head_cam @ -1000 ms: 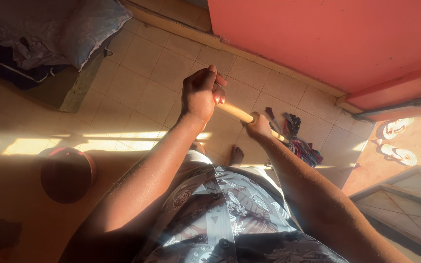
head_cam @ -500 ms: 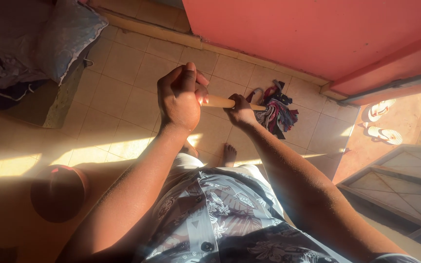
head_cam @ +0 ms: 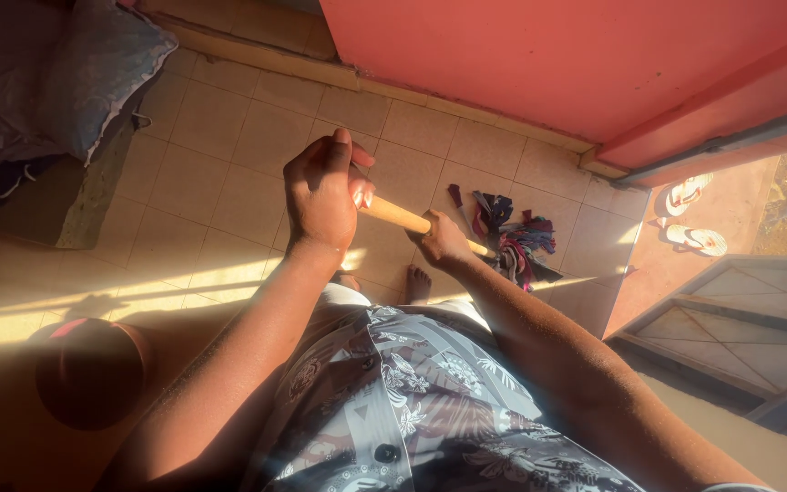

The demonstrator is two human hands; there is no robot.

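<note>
both hands [head_cam: 323, 196] on wooden mop handle [head_cam: 396, 216]

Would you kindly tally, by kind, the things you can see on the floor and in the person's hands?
Mop with wooden handle and rag head, gripped by left hand and right hand: 1
Sandals outside the doorway: 2
Pillow: 1
Round reddish bucket: 1
Total: 5
</note>
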